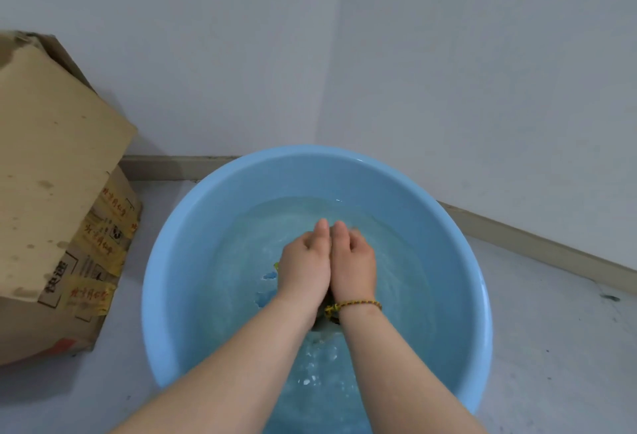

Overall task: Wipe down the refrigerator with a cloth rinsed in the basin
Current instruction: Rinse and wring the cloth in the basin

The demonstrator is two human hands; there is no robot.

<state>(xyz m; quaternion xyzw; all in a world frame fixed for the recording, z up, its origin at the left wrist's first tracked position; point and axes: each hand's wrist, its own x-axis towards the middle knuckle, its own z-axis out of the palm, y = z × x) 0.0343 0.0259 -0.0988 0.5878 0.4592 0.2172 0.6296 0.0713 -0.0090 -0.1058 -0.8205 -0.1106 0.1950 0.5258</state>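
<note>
Where two pale walls [241, 54] meet at the far corner of the room, a round blue basin [188, 247] sits on the grey floor [551, 347], partly filled with water [400, 282] that is rippled and flecked with small bubbles near its near edge. Both forearms reach in from the near side, and the left hand [305, 261] and right hand [353, 261] lie pressed side by side in the middle of the basin, thumbs touching and pointing far. Each hand's fingers curl down and under into the water, closed around the cloth [327, 321], which is almost wholly hidden beneath them; only a dark scrap of it shows between the wrists, just below the water's surface. A braided yellow and red bracelet [356, 304] circles the right wrist. To the left of the basin, apart from it, stands a worn, stained cardboard box [51, 175] with yellow tape and printed labels on its near side, one flap raised. A beige skirting board [165, 166] runs along the foot of the walls behind the basin.
</note>
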